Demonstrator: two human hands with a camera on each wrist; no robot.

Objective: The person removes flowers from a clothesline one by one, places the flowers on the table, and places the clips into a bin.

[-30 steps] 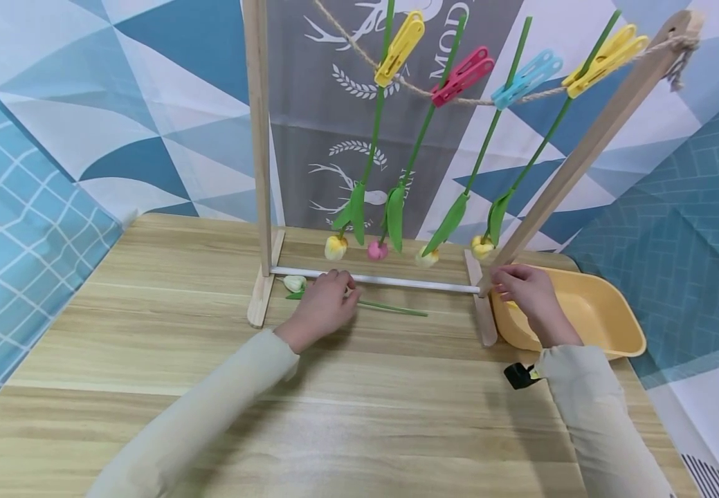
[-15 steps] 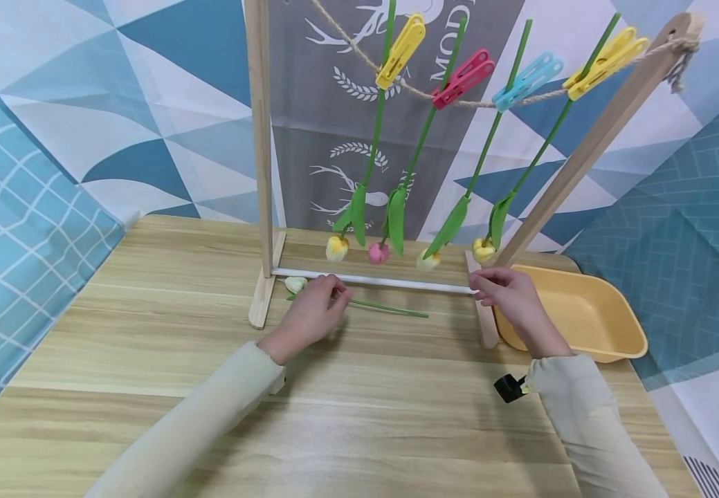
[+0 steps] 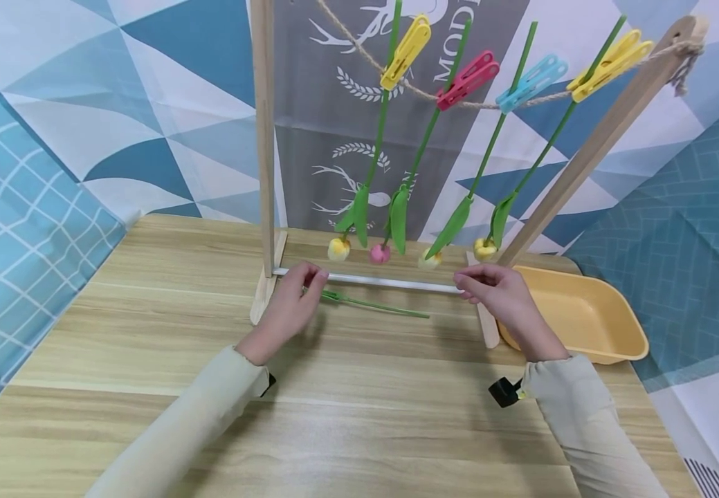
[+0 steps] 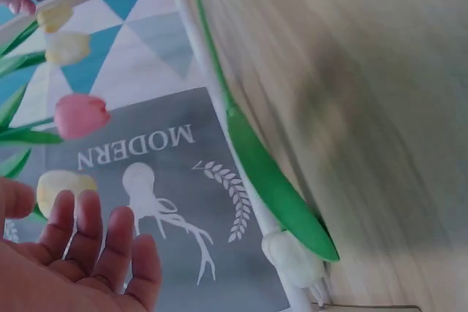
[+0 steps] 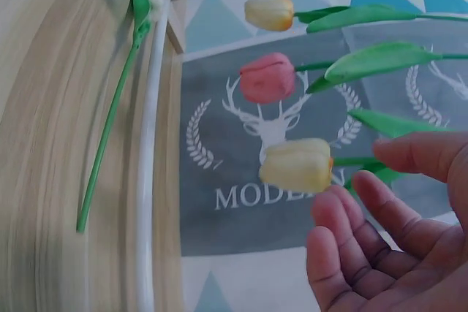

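My left hand (image 3: 287, 304) hovers over the table by the left end of the white bar (image 3: 390, 282), fingers loosely bent and holding nothing. Below it lies a white tulip (image 4: 296, 261) with a green leaf and stem; in the head view the hand hides its bloom. My right hand (image 3: 496, 294) is held near the bar's right end, its fingers (image 5: 329, 268) relaxed and gripping nothing. Behind the bar several tulips hang upside down: a yellow one (image 3: 338, 248), a pink one (image 3: 380, 254), a cream one (image 3: 430, 259) and another yellow one (image 3: 485, 248).
Yellow, red (image 3: 468, 80) and blue (image 3: 531, 83) clothespins clip the stems to a rope (image 3: 359, 45). The rope runs between wooden posts (image 3: 264, 138) on flat feet. A yellow-orange tub (image 3: 589, 311) stands at the right, beside the rack.
My left hand has moved left, from the lying tulip's stem towards its bloom, now covering it. My right hand has come left, away from the tub and past the right post. The tulips stay put.
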